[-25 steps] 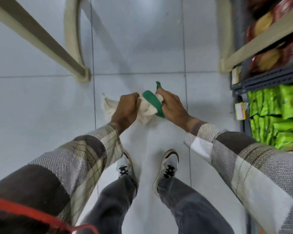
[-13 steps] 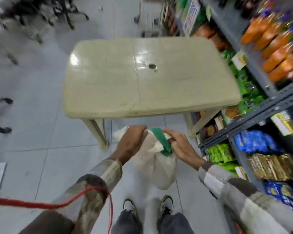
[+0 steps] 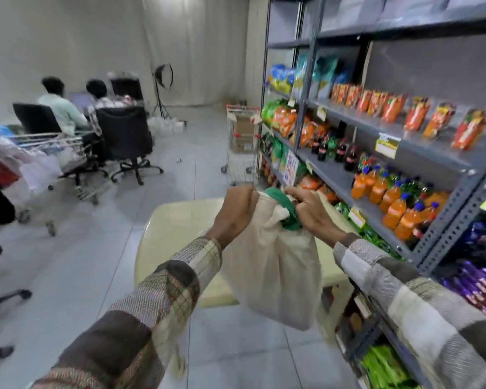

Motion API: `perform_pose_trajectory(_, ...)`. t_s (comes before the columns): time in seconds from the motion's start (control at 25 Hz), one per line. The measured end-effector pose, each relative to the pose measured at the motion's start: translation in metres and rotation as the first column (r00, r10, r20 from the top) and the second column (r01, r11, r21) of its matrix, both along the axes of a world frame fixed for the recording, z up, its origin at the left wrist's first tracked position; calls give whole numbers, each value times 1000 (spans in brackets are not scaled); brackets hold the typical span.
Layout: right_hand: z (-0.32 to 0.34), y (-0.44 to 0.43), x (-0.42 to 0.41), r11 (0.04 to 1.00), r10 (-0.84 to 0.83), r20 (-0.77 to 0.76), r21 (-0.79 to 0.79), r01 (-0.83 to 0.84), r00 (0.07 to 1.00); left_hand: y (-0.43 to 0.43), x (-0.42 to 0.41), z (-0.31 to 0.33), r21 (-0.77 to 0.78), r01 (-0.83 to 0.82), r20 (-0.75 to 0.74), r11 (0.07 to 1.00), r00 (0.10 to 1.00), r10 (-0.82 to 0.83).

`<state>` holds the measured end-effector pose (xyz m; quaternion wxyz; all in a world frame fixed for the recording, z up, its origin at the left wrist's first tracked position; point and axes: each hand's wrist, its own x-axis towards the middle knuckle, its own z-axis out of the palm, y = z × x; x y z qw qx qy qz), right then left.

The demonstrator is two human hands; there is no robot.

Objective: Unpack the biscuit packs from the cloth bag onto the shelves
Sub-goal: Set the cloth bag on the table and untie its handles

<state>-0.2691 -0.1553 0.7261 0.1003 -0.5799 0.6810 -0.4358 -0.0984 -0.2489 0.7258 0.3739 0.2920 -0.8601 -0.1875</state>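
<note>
Both hands still clutch the mouth of the cloth bag (image 3: 275, 270): the left hand (image 3: 236, 211) is fisted round its cream rim, and the right hand (image 3: 312, 213) is curled over the green handle (image 3: 285, 210). Half a second ago the bag hung below the near edge of the beige table (image 3: 174, 228). Now it is raised over the tabletop, its body sagging past that edge, with the shelves (image 3: 376, 175) just right of the table.

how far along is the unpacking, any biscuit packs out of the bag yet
Barely started. Done: the cloth bag is picked up and hangs in the air by the table. In hand: the left hand and right hand both grip its gathered top by the green strap. Left: no pack is out in view, so opening the bag and moving every pack to the shelves remains.
</note>
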Motion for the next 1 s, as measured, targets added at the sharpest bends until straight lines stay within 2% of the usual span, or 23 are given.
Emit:
perform_pose_trajectory(0.2,6,-52,-27,1000,-16,44,-18,17,999,-36,-32,21,39,-30,-11,999,999,30)
perform_pose_trajectory(0.44,-19,-155,-99,1000,19,77,3,-19,997,-134,-101,-6,110,-136,29,985,991,133)
perform_pose_trajectory(0.56,-20,-208,-135,1000,29,117,7,-30,993,-183,-139,-12,87,-193,20,977,981,192)
perform_pose_trajectory(0.68,-24,-250,-164,995,93,124,16,-96,988,-224,-169,-20,121,-239,21,963,971,239)
perform_pose_trajectory(0.8,-45,-284,-191,988,124,125,75,-134,984,-254,-189,-43,176,-285,59,942,958,279)
perform_pose_trajectory(1.0,-103,-295,-202,970,126,162,184,-156,979,-258,-192,-121,241,-281,75,929,960,270)
